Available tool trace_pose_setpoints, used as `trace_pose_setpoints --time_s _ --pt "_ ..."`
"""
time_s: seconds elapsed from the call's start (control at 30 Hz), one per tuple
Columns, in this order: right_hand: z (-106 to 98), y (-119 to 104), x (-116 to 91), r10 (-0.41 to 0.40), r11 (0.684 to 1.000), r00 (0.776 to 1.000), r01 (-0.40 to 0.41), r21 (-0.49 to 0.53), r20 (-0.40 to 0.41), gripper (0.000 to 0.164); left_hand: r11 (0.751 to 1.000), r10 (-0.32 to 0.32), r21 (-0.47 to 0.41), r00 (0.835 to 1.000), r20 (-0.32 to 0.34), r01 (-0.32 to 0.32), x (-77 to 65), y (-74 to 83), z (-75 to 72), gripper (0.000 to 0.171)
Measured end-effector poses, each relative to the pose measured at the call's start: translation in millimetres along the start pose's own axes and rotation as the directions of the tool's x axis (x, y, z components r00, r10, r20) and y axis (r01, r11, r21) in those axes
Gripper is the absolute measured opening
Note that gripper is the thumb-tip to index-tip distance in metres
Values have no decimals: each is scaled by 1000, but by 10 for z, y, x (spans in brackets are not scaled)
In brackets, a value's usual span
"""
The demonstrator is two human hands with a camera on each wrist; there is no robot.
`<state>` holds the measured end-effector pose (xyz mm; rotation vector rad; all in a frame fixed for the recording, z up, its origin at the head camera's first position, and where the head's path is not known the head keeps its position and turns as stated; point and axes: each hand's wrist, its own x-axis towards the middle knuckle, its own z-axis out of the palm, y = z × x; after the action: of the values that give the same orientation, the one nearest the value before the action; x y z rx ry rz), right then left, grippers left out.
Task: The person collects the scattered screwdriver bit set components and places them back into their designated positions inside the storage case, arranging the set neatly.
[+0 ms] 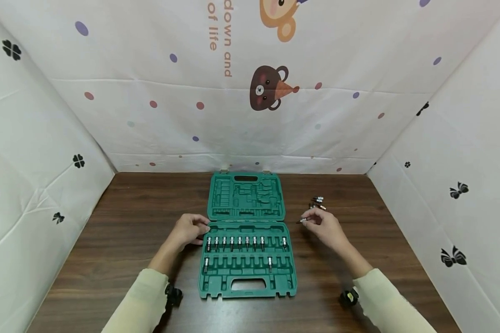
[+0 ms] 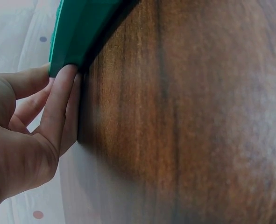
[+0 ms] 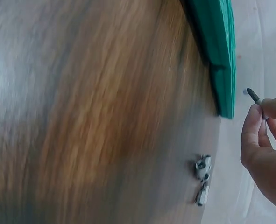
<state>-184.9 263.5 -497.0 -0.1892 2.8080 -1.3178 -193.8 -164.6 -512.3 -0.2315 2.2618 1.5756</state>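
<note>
On the wooden table lies an open green plastic tool case (image 1: 281, 281). Its lower tray holds a row of silver bit sockets (image 1: 232, 243) with dark tips, and 2 more sit in the row nearer me. My left hand (image 1: 188, 230) pinches the tray's left edge near the hinge, thumb on the rim and fingers against the side (image 2: 65, 56). Right of the case, my right hand (image 1: 324, 227) holds a bit socket (image 3: 253, 95) between thumb and fingertips, its dark tip pointing out toward the case. Fingers cover most of its silver end.
Several loose bit sockets (image 1: 318, 200) lie in a small pile on the table (image 1: 150, 203) just beyond my right hand. The case's lid (image 1: 246, 213), with moulded recesses, lies folded back toward the printed cloth wall (image 1: 233, 120). Cloth also hangs at both sides.
</note>
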Motion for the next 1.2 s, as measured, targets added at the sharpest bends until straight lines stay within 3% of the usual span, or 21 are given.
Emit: trace_pose_setpoints --time_s 0.4,0.77,1.2 --pt "171 -196 -38 -47 997 993 40 69 104 14 1000 -1 6 1000 1 1 -5 0 3 22" --pt "312 -337 -42 -118 988 970 92 128 213 17 1000 22 2 1000 19 -22 -24 -5 -3 22" --pt "443 -426 -38 -158 987 931 145 63 330 9 1000 18 3 1000 13 -18 -8 -3 -1 22"
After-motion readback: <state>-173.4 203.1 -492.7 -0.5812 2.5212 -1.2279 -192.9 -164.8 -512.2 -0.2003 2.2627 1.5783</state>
